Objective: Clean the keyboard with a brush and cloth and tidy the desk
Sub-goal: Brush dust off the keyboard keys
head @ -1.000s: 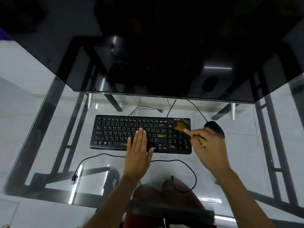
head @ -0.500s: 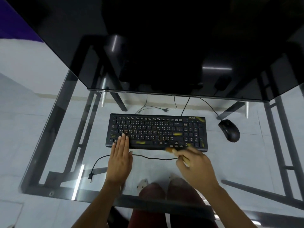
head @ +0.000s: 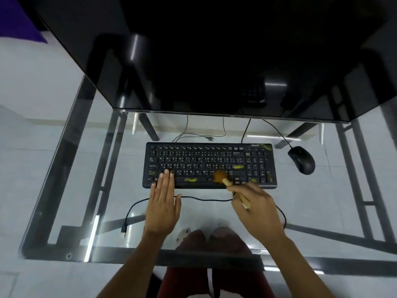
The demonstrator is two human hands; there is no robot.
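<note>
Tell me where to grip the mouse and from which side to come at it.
Take the mouse from above, palm over its rounded back, fingers and thumb pinching the long sides. It lies flat on the glass desk, right of the keyboard, with its cable leaving the far end, so come from the near end.

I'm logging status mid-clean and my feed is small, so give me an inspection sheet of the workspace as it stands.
Surface: glass desk, metal frame visible beneath.
Job's things: black keyboard with yellow smears; brush bristles on its lower right keys; no cloth seen.
Clutter: nothing seen.
Hands: left hand flat, fingertips on the keyboard's lower left; right hand grips the brush handle.
Cables: loose black cable in front of the keyboard, plug unattached; mouse wired.
Surroundings: dark monitor behind; pale tiled floor.
</note>
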